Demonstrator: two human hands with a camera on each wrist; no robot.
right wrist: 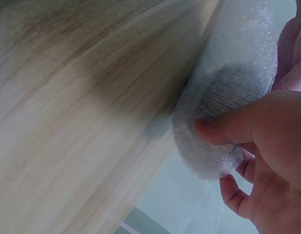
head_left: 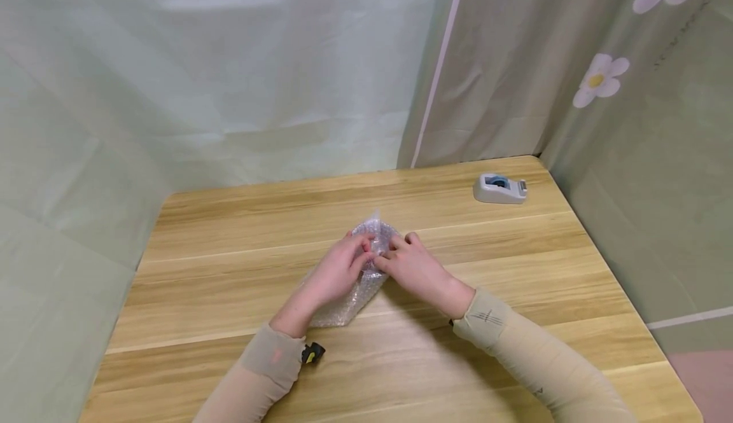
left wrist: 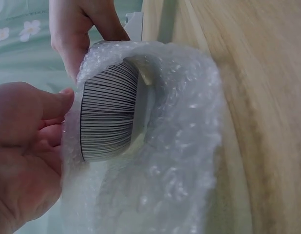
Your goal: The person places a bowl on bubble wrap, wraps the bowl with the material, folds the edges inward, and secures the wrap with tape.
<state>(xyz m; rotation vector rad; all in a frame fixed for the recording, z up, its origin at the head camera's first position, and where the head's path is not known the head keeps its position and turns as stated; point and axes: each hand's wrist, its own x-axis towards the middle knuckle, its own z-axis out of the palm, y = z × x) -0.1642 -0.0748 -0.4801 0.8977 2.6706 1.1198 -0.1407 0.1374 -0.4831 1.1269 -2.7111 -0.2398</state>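
Bubble wrap (head_left: 343, 308) is folded around a round-sided white bowl with fine black stripes (left wrist: 109, 112), near the middle of the table. Through the open end of the wrap in the left wrist view, the bowl's striped side and pale base show. My left hand (head_left: 332, 273) pinches the wrap's edge from the left with thumb and fingers. From the other side my right hand (head_left: 420, 273) grips the wrapped bowl, its thumb (right wrist: 223, 129) pressed on the film over the stripes. The fingertips of both hands come close together on top of the bundle.
A grey tape dispenser (head_left: 487, 195) with a blue roll stands at the back right of the wooden table (head_left: 217, 238). Pale curtains (head_left: 286, 92) with printed flowers hang behind and beside the table. A small black device (head_left: 313, 353) sits at the left wrist.
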